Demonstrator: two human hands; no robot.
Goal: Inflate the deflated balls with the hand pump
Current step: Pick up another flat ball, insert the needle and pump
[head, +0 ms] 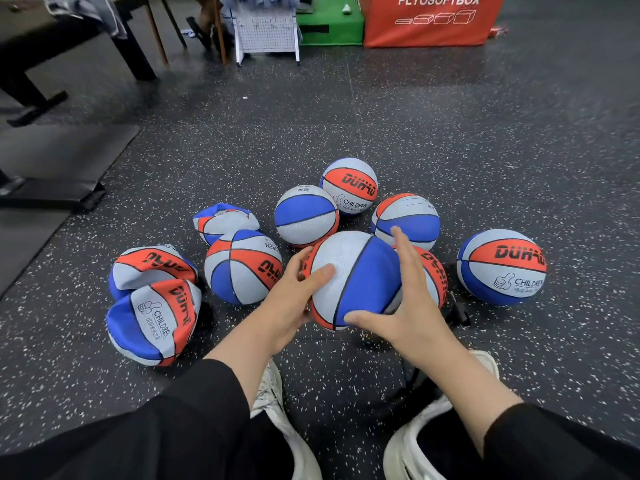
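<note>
"PLYOSOFTBOX" is printed in white on the orange box (429, 20) at the upper right of the frame, beside a green box (329, 24). Several of the red, blue and grey balls carry "DUHAO" in black, and "CHILDREN" with a thumbs-up mark shows on the far ball (349, 186), the right ball (501, 266) and the crumpled ball (152, 322) at lower left.

In the centre, a round ball (353, 278) is held between both hands above the speckled floor (450, 133). The left hand (294, 299) cups its left side, thumb lying across the grey panel. The right hand (412, 306) grips its right side, fingers spread upward, thumb under the blue panel. Two more flattened balls (152, 268) (223, 221) lie at left. A black pump (459, 311) lies partly hidden behind the right hand.
</note>
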